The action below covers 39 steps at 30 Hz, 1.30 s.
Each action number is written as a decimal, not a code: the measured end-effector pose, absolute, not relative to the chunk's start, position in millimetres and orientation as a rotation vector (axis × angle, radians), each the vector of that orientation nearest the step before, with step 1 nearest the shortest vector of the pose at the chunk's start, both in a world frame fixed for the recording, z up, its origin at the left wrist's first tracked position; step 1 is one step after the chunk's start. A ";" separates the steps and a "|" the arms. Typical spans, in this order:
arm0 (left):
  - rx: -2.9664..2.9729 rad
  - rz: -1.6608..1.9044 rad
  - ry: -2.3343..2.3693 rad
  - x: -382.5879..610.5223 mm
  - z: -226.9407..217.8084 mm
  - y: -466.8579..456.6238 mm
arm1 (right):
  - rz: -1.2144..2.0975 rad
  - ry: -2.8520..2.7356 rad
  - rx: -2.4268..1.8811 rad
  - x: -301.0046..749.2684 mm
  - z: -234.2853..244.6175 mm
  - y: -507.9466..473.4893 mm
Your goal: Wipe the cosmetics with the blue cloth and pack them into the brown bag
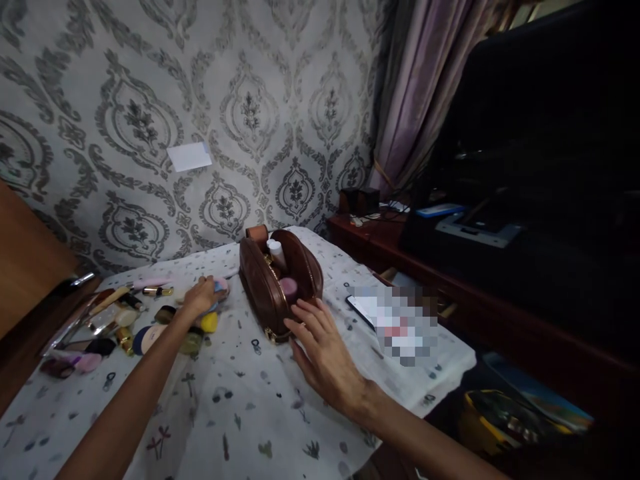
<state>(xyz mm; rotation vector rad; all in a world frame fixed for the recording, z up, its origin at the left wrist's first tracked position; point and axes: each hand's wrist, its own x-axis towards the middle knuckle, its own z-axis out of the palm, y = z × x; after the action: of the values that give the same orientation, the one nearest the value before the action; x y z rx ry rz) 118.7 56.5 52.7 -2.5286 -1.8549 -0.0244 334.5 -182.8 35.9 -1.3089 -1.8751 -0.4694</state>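
Observation:
A brown quilted cosmetic bag (265,290) stands unzipped on the patterned tablecloth (240,400). A white tube (277,253) and a pink item (289,287) show inside it. My right hand (323,350) rests with fingers spread against the bag's near end, holding nothing. My left hand (203,297) reaches to the left of the bag and closes over a pink and blue sponge (220,287). A yellow sponge (209,322) lies just below that hand.
Several cosmetics (120,320), brushes, compacts and lipsticks, lie spread at the left of the table. A phone (363,308) lies right of the bag beside a blurred patch. A dark wooden sideboard (450,280) with electronics stands to the right, a patterned wall behind.

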 end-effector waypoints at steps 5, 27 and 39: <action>-2.541 -0.100 -1.746 121.9 60.3 41.3 | -0.246 -2.002 -1.077 310.5 32.2 -180.2; -2.824 -1.004 -1.239 84.2 23.4 -76.5 | 0.766 -1.687 -1.320 244.0 -4.6 -110.5; -2.852 -1.134 -1.400 92.6 -6.0 -76.3 | 0.750 -1.849 -1.152 252.5 -4.3 -114.9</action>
<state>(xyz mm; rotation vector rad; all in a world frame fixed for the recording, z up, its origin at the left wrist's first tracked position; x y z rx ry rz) 92.6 -76.3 -6.0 -2.8521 -1.3999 -1.1339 252.5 -114.9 -4.3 -1.1524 -1.8491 0.7504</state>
